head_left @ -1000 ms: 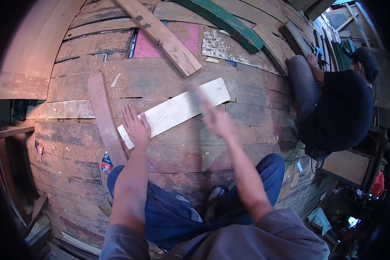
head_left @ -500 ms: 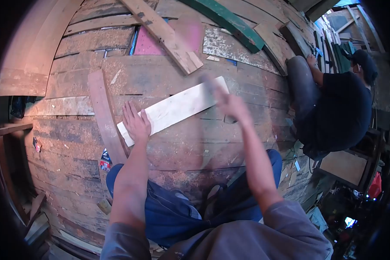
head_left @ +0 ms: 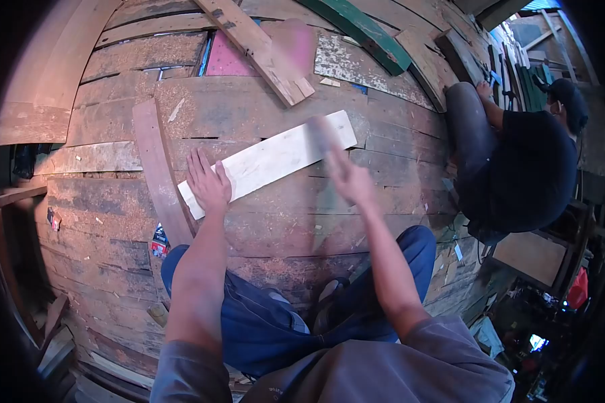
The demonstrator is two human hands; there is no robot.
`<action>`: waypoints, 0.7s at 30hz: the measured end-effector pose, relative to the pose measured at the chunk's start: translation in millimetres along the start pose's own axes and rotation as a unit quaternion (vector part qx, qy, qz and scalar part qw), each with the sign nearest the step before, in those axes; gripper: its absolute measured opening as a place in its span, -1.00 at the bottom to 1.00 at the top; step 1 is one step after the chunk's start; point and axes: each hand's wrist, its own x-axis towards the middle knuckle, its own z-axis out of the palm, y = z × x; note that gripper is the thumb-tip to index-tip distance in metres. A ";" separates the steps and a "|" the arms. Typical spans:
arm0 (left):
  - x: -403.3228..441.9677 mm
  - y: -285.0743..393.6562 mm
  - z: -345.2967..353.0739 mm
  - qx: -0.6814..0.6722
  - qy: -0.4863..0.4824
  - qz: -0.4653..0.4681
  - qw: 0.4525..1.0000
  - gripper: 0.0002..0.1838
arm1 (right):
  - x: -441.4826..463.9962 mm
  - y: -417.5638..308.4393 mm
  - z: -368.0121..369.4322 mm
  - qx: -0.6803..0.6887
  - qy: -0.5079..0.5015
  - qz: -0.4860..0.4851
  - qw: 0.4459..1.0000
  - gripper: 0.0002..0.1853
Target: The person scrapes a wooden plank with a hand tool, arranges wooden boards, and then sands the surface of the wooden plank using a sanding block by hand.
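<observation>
A pale, planed wooden board point(head_left: 269, 160) lies slantwise on the plank floor in front of me. My left hand point(head_left: 210, 183) is spread flat over its left end, fingers apart. Near the board's right end, my right hand point(head_left: 351, 181) is closed on a dark tool point(head_left: 320, 134) smeared by motion. The tool's head is over the board's face; its exact kind cannot be made out. Beside my left hand, a curved reddish-brown wooden piece point(head_left: 156, 161) lies on the floor, close to the board's left end.
A long brown beam point(head_left: 262, 57) and a green-painted beam point(head_left: 363, 37) lie beyond the board. A pink panel point(head_left: 232, 57) is under the brown beam. At right, another person point(head_left: 531, 168) in dark clothes sits bent over. Sawdust and chips cover the planks.
My right hand has shifted left and slightly toward me, and the blurred tool has moved a little left along the board. My left hand stays flat on the board.
</observation>
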 end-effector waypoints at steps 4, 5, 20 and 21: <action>-1.1 0.9 -1.5 0.002 0.000 0.000 1.000 -0.31 | 2.2 32.3 43.1 0.061 0.130 -0.009 0.990 -0.20; -0.7 1.2 -1.7 0.002 -0.001 -0.001 1.000 -0.31 | -14.2 12.4 64.6 0.075 0.143 -0.032 0.986 -0.17; -8.0 -4.4 5.8 0.007 0.019 0.008 1.000 -0.31 | -27.2 -7.5 137.0 0.196 0.204 -0.023 0.959 -0.18; -3.1 -2.7 6.3 0.001 0.031 0.010 0.999 -0.32 | -40.4 -17.9 157.4 0.208 0.195 -0.048 0.957 -0.20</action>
